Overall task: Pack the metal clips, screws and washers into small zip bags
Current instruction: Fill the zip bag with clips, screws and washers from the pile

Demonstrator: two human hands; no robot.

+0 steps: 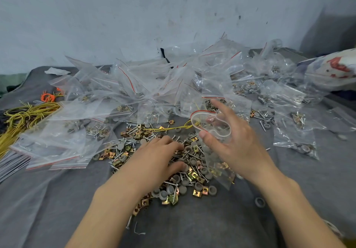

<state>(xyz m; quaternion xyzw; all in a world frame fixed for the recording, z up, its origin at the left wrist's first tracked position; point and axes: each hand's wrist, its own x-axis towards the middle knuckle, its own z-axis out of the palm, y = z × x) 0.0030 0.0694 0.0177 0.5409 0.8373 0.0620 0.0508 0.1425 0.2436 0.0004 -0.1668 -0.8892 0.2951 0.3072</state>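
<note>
Crowding parts pile (192, 172): filled bags (134, 85) behind, wires (25, 112) left; right hand (238, 141) grips bag (219, 168).

Both bare forearms stretched forward, left hand (161, 156) palm down, fingers bent, tips and thumb pressed downward, any pinch unclear, right hand (233, 138) raised, thumb and fingers holding zip bag (219, 170) mouth open, index finger extended.

Scuffed pale wall (134, 16); grey cloth (192, 228) — creased, flat light
</note>
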